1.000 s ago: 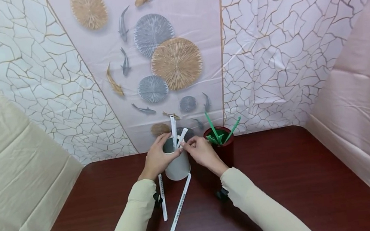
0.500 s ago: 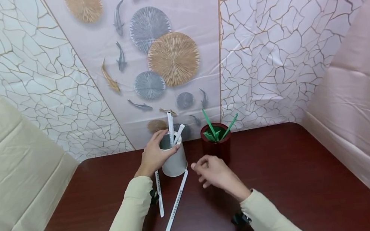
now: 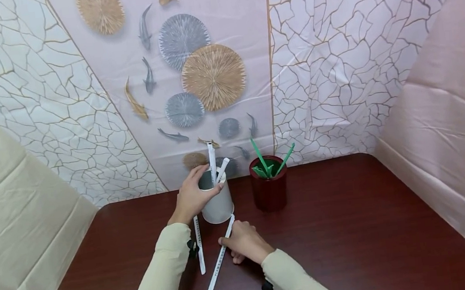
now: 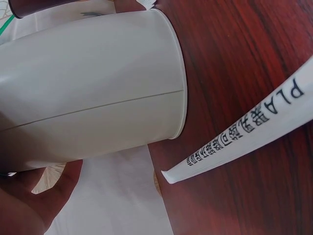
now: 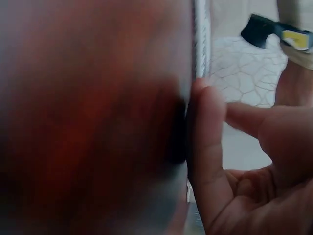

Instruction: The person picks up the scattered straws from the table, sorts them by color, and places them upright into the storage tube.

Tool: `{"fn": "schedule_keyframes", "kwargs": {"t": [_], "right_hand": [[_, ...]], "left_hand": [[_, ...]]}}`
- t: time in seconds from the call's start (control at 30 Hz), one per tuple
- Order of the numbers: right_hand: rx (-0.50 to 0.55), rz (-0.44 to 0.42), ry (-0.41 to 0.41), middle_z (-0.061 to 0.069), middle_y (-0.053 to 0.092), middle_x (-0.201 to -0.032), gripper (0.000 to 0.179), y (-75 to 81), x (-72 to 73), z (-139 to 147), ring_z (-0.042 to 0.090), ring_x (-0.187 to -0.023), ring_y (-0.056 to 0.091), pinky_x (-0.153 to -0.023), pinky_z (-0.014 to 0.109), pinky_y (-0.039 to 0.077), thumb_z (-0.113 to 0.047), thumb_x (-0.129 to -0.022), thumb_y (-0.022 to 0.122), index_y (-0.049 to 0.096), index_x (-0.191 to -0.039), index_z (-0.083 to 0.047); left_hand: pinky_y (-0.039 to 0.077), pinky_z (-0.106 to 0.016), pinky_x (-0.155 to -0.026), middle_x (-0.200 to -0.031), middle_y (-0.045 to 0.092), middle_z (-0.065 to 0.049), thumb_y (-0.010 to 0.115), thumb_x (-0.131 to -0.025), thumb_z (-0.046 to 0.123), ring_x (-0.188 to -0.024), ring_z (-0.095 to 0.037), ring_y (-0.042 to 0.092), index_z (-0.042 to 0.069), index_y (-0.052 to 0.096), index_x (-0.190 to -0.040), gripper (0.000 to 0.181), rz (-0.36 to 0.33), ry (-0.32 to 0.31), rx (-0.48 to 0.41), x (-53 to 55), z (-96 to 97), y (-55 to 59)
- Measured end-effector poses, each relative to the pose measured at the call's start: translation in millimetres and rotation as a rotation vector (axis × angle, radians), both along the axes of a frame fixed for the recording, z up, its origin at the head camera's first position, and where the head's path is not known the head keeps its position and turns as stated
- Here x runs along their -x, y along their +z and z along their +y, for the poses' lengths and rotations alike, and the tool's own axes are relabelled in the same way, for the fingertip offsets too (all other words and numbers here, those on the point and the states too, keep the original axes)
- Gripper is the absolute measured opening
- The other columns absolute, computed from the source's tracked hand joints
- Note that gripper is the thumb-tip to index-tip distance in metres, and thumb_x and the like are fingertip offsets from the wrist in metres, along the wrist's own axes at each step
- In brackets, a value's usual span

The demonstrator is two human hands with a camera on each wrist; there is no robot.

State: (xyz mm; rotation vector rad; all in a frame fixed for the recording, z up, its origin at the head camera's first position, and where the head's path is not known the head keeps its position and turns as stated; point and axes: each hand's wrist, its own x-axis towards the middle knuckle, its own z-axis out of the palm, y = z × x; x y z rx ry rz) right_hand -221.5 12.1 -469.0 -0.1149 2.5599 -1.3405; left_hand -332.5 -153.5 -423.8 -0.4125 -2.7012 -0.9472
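Observation:
My left hand grips the rim of a pale grey cylindrical cup standing at the back of the table, thumb in front and fingers behind. Two paper-wrapped straws stick up out of this cup, one nearly upright and one leaning right. My right hand is low at the table, thumb and fingertips pinching a white wrapped straw that lies slanted in front of the cup. In the right wrist view that straw runs up from the fingertips. Another wrapped straw lies beside my left forearm.
To the right of the grey cup stands a dark red cup with several green pieces in it. Patterned cloth hangs right behind the dark red wooden table, and plain cloth encloses both sides.
My right hand has left the straws at the grey cup's rim, swung out right, and come down to the slanted straw on the table. My left hand still holds the cup.

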Motion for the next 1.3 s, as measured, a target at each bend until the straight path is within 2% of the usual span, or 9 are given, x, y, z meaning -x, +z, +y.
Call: {"fn": "schedule_keyframes", "kwargs": {"t": [0.17, 0.37, 0.5, 0.6, 0.7, 0.8, 0.93, 1.13, 1.3], "right_hand": [[-0.093, 0.033, 0.043, 0.006, 0.058, -0.045, 0.036, -6.1, 13.8, -3.2, 0.015, -0.036, 0.061, -0.04, 0.029, 0.052, -0.005, -0.096, 0.068, 0.063, -0.06, -0.002], [-0.197, 0.015, 0.006, 0.012, 0.06, -0.048, 0.03, -1.7, 16.2, -10.5, 0.018, -0.035, 0.061, -0.042, 0.031, 0.053, -0.004, -0.091, 0.072, 0.063, -0.062, -0.001], [-0.313, 0.079, -0.011, 0.012, 0.061, -0.054, 0.023, -17.4, 23.5, -15.1, 0.017, -0.034, 0.059, -0.043, 0.031, 0.052, -0.008, -0.087, 0.073, 0.065, -0.067, -0.003], [-0.46, 0.146, -0.022, 0.012, 0.065, -0.061, 0.021, -16.2, 23.5, -18.4, 0.021, -0.047, 0.066, -0.052, 0.035, 0.056, -0.016, -0.085, 0.078, 0.069, -0.071, -0.003], [-0.594, 0.177, -0.043, 0.013, 0.071, -0.073, 0.022, 5.5, 13.4, -22.4, 0.029, -0.068, 0.072, -0.063, 0.042, 0.06, -0.022, -0.084, 0.084, 0.075, -0.078, -0.003], [-0.679, 0.181, -0.05, 0.013, 0.073, -0.084, 0.02, 12.0, 11.6, -25.6, 0.031, -0.078, 0.073, -0.065, 0.043, 0.061, -0.023, -0.087, 0.083, 0.077, -0.087, -0.004], [-0.687, 0.179, -0.053, 0.013, 0.073, -0.087, 0.018, 12.6, 11.9, -25.5, 0.03, -0.078, 0.073, -0.065, 0.043, 0.061, -0.022, -0.089, 0.082, 0.077, -0.089, -0.004], [-0.615, 0.173, -0.046, 0.013, 0.071, -0.08, 0.028, 15.2, 9.5, -12.5, 0.033, -0.077, 0.072, -0.068, 0.044, 0.061, -0.027, -0.083, 0.086, 0.074, -0.082, -0.002], [-0.499, 0.219, -0.045, 0.008, 0.06, -0.066, 0.029, 43.7, 2.1, 7.8, 0.026, -0.062, 0.063, -0.057, 0.039, 0.054, -0.024, -0.086, 0.079, 0.064, -0.067, -0.007]], "left_hand": [[0.046, -0.062, -0.107, -0.161, 0.046, 0.004, 0.072, -0.087, 0.068, -0.144, -0.032, 0.05, 0.03, 0.051, -0.157, 0.083, 0.002, 0.007, -0.01, -0.1, 1.4, -0.6], [0.046, -0.063, -0.108, -0.161, 0.046, 0.004, 0.072, -0.087, 0.069, -0.145, -0.031, 0.049, 0.031, 0.051, -0.158, 0.083, -0.001, -0.008, -0.019, -0.3, 2.7, -0.7], [0.045, -0.065, -0.108, -0.162, 0.045, 0.002, 0.072, -0.087, 0.069, -0.145, -0.033, 0.048, 0.031, 0.05, -0.158, 0.084, -0.007, -0.018, -0.014, 0.0, 4.6, -2.7], [0.045, -0.068, -0.106, -0.163, 0.045, 0.002, 0.072, -0.086, 0.07, -0.145, -0.035, 0.048, 0.031, 0.05, -0.158, 0.084, -0.011, -0.002, -0.008, -1.2, 3.7, -2.9], [0.045, -0.068, -0.105, -0.162, 0.045, 0.002, 0.072, -0.086, 0.069, -0.145, -0.035, 0.049, 0.03, 0.05, -0.158, 0.084, -0.006, 0.011, -0.008, -1.9, 2.0, -1.5], [0.046, -0.066, -0.105, -0.162, 0.046, 0.002, 0.072, -0.087, 0.069, -0.144, -0.034, 0.05, 0.029, 0.051, -0.158, 0.084, 0.001, 0.009, -0.005, -1.5, 0.6, 0.0], [0.047, -0.065, -0.105, -0.161, 0.047, 0.002, 0.072, -0.086, 0.069, -0.145, -0.033, 0.05, 0.029, 0.051, -0.158, 0.084, 0.008, 0.008, 0.0, 0.9, -0.8, 0.1], [0.046, -0.066, -0.106, -0.162, 0.046, 0.002, 0.072, -0.087, 0.07, -0.145, -0.033, 0.048, 0.031, 0.051, -0.158, 0.084, 0.007, 0.008, 0.002, 0.7, 0.1, 0.1], [0.046, -0.066, -0.105, -0.161, 0.047, 0.001, 0.072, -0.086, 0.07, -0.144, -0.034, 0.049, 0.03, 0.052, -0.157, 0.084, 0.009, 0.011, -0.007, -1.6, 1.5, 0.3]]}}
